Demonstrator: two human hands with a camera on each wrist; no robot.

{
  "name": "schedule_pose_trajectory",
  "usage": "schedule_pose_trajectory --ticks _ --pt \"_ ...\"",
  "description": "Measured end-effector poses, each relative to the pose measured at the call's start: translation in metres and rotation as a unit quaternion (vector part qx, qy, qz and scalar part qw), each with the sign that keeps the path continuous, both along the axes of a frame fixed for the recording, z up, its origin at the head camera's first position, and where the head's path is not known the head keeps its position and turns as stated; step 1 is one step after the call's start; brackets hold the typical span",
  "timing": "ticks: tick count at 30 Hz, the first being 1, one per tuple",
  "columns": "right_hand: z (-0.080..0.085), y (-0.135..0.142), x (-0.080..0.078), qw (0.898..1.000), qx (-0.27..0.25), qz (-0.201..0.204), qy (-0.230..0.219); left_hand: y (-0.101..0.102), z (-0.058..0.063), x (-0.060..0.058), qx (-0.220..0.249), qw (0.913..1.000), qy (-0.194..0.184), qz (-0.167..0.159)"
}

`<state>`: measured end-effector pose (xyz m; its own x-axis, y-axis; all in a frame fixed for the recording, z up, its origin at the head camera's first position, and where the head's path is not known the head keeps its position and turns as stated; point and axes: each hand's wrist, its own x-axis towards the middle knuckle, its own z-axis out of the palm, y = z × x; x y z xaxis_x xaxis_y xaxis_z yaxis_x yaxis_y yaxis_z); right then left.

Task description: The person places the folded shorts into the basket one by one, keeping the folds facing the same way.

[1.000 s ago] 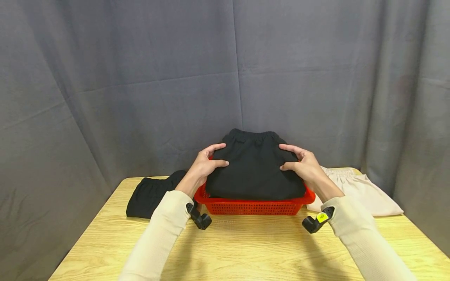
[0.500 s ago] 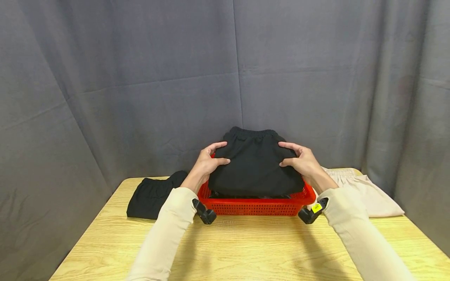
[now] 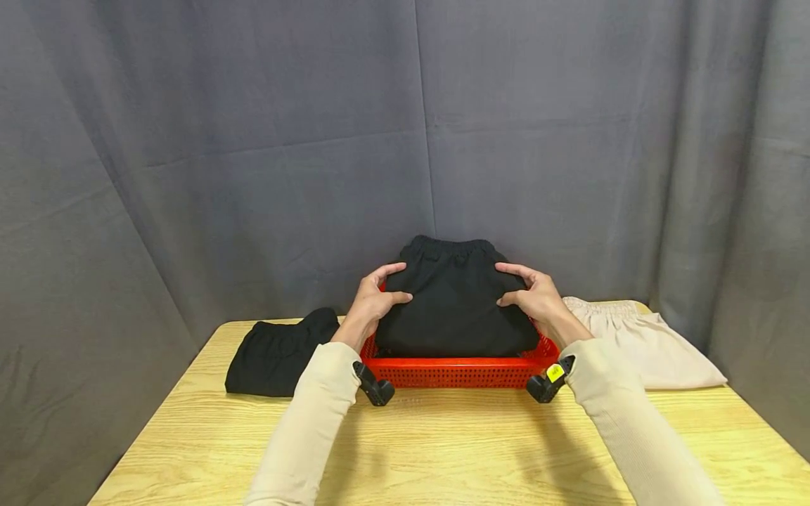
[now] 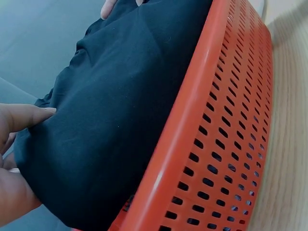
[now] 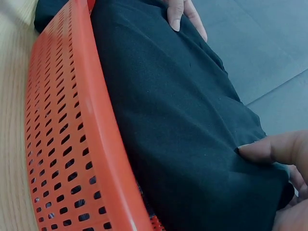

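Folded black pants (image 3: 452, 302) with a gathered elastic waistband lie over the red perforated basket (image 3: 452, 372), waistband toward the curtain. My left hand (image 3: 373, 302) grips their left side, thumb on top and the other fingers partly hidden at the edge. On the opposite side, my right hand (image 3: 534, 299) holds the fabric the same way. In the left wrist view, the thumb and fingers pinch the edge of the cloth. The right wrist view shows the thumb pressed on the pants (image 5: 183, 125), close behind the basket's rim (image 5: 106, 130).
Another folded black garment (image 3: 272, 358) lies on the wooden table (image 3: 443, 450) to the left. A beige garment (image 3: 658, 351) with a gathered waistband lies at the right. A grey curtain (image 3: 316, 154) hangs right behind the basket.
The black pants rose slightly, then came down into the basket and shifted a little left. Both hands stayed on them; the right hand moved left and inward.
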<state>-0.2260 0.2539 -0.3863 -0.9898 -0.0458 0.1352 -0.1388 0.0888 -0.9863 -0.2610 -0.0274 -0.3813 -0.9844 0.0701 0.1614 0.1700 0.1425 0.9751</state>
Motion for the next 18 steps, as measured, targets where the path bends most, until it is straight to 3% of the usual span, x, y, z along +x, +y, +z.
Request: schedule_pose_trajectory --ticks 18 --pt "-0.020 -0.006 -0.002 0.999 0.036 -0.017 -0.011 0.000 -0.020 0.002 -0.006 0.9996 -0.028 0.006"
